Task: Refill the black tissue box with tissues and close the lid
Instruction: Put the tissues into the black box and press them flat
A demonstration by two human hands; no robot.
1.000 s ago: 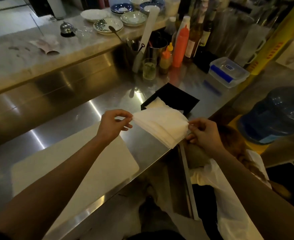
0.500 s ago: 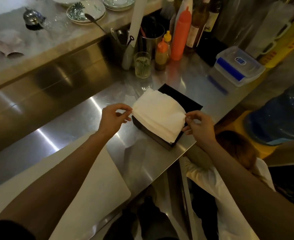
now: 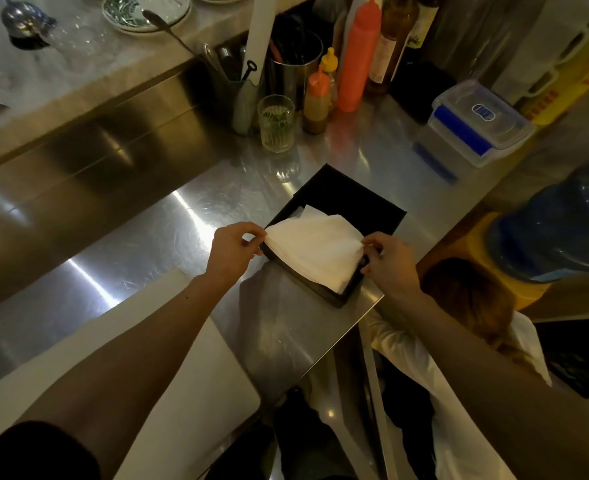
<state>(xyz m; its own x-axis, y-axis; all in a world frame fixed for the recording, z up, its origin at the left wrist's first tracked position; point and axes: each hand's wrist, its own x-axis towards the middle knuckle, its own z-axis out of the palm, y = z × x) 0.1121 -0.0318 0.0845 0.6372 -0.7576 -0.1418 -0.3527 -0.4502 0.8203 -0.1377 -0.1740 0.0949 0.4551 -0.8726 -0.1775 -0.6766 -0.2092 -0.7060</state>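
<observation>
Steel desk (image 3: 168,237) in dim kitchen; left hand (image 3: 232,251) and right hand (image 3: 388,263) each pinching tissue stack (image 3: 315,252) corners over open black tissue box (image 3: 346,199).

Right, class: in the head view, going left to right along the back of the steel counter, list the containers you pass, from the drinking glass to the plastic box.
drinking glass → small orange-capped bottle → tall orange squeeze bottle → dark glass bottle → clear plastic box with blue clips

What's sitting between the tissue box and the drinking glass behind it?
Nothing: in the head view, only bare steel counter runs from the black tissue box to the drinking glass.
</observation>
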